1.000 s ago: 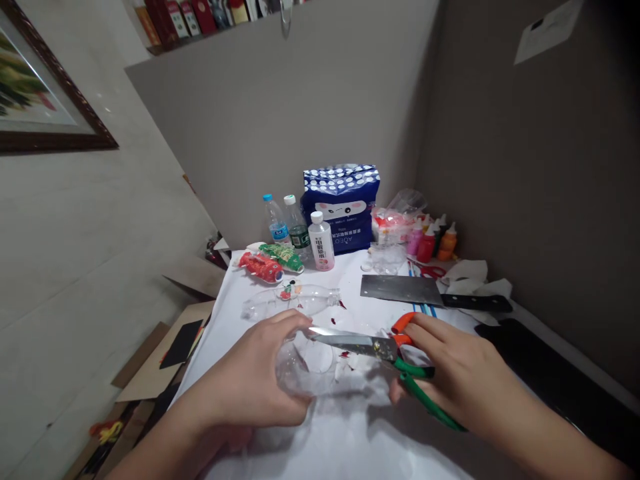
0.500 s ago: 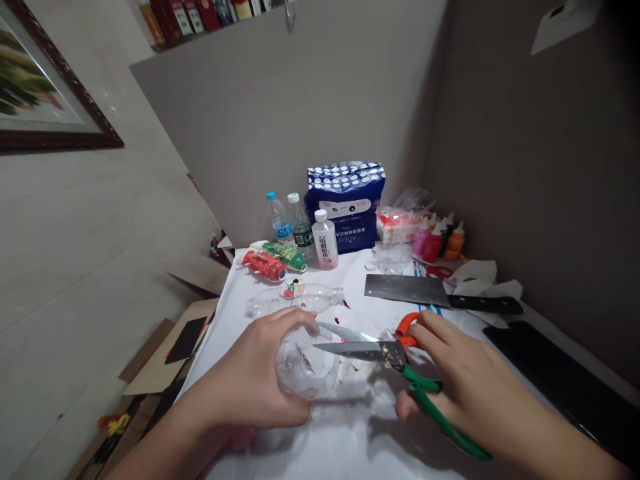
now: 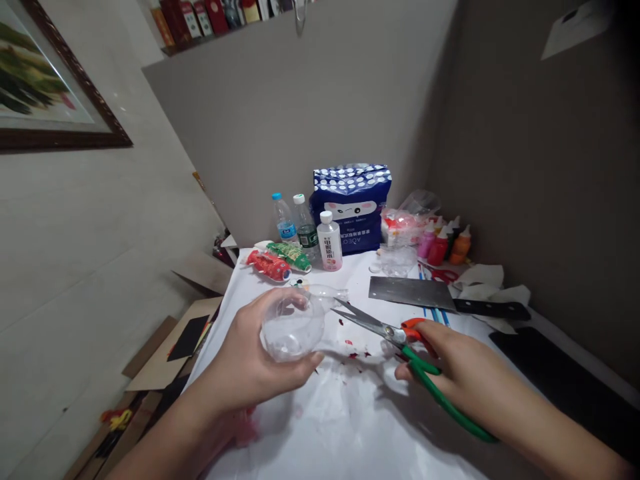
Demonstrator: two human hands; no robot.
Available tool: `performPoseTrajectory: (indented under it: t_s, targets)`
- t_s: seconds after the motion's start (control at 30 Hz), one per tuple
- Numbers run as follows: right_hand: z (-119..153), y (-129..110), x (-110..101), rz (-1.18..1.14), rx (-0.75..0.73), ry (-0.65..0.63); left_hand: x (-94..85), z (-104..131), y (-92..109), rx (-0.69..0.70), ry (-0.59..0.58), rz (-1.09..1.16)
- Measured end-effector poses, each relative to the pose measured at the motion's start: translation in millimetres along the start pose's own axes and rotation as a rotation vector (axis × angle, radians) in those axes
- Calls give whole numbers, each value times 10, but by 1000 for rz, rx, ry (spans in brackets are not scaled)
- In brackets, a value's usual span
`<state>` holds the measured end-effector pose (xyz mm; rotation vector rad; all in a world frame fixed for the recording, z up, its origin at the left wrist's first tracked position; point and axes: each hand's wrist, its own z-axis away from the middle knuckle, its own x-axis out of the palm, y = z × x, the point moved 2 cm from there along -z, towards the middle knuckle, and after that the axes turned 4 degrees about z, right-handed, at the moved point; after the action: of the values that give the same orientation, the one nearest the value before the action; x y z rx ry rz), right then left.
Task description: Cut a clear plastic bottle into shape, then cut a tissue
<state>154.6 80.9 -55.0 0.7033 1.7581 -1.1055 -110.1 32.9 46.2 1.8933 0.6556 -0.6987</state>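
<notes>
Perhaps the open scissors (image 3: 389, 331), gripped in the right hand (image 3: 465, 360), could slip and nick the left hand (image 3: 247, 357), near their tips; its curled fingers clasp a clear plastic bottle section (image 3: 293, 330) that hard squeezing might buckle.

Upright drink bottles (image 3: 330, 248): three. Paint bottles (image 3: 439, 248): at least four. Scissors (image 3: 389, 331): two pairs. Cleaver (image 3: 411, 292): one. Blue bag (image 3: 354, 223): one. Held clear cup (image 3: 294, 328): one. Hands (image 3: 250, 350): two.
</notes>
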Motion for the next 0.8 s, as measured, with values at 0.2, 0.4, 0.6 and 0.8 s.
performPoseTrajectory:
  t_s: [0.2,0.4,0.6,0.8]
  targets:
    - [-11,76,69,139,17,0,-39,41,-94,-34,30,299]
    - [14,155,157,199,-54,5,-69,55,-33,1,54,337]
    - [3,189,152,157,-92,11,-97,87,35,40,41,290]
    - [24,133,40,136,-57,10,-167,134,112,13,50,315]
